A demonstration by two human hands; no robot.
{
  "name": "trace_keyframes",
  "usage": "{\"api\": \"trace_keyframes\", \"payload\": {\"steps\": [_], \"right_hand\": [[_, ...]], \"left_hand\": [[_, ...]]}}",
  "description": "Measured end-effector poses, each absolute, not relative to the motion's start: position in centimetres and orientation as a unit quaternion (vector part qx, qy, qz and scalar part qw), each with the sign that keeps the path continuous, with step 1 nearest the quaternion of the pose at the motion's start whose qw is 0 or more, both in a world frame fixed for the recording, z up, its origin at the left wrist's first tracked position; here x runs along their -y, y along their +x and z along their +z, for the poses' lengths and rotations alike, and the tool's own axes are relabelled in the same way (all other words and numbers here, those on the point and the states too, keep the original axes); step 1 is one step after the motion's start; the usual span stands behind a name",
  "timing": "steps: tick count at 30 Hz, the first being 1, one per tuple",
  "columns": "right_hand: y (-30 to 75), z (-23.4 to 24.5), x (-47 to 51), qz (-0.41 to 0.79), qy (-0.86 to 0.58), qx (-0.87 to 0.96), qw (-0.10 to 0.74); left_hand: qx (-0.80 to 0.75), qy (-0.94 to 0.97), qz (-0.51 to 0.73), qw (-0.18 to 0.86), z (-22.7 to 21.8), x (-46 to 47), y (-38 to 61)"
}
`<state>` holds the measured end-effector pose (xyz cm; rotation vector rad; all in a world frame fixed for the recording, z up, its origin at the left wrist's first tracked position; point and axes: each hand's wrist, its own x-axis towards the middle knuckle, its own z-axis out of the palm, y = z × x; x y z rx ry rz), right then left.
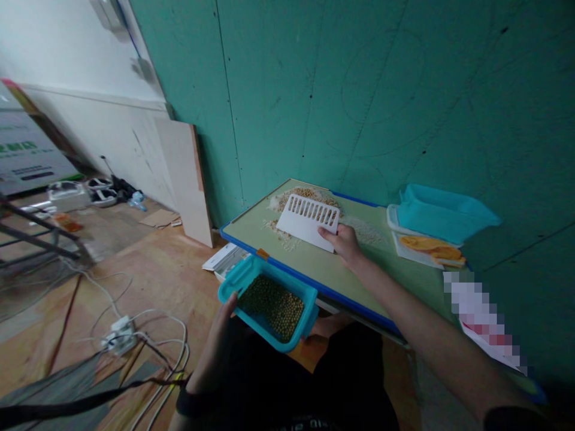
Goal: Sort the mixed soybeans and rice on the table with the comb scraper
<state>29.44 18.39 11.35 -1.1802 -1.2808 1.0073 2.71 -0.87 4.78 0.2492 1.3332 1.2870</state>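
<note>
My left hand (223, 320) grips the left end of a turquoise plastic bin (309, 311), held just off the table's front edge. Inside lie green beans (260, 296) at the left and paler yellowish beans (287, 317) at the right. A white slotted scraper (302, 228) is in my right hand (344, 239), the thumb on top and the other fingers hidden below. Its slots point toward the wall. Beyond it, a heap of soybeans (306, 193) mixed with rice-like grains (274, 203) lies on the green tabletop (251, 222); more pale grains (363, 230) are scattered to the right.
At the table's right end, a second turquoise bin (444, 212) rests by a white tray (431, 256) with a yellow-orange cloth (429, 246). The green wall (287, 102) borders the table's back. Cables and a power strip (120, 335) lie on the floor at left.
</note>
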Motion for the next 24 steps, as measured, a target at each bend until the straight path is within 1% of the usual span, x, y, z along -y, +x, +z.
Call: {"api": "trace_keyframes", "payload": {"steps": [5, 15, 24], "right_hand": [[29.1, 11.3, -18.2, 0.429, -0.489, 0.549, 0.524], [28.2, 11.5, -17.5, 0.453, -0.469, 0.560, 0.512], [28.0, 11.9, -16.7, 0.478, -0.464, 0.557, 0.496]], "left_hand": [[-0.598, 0.108, 0.536, 0.587, 4.3, 0.7, 2.5], [-0.609, 0.085, 0.541, 0.573, 3.2, 0.2, 2.3], [-0.607, 0.100, 0.558, 0.557, 4.9, 0.6, 3.1]]}}
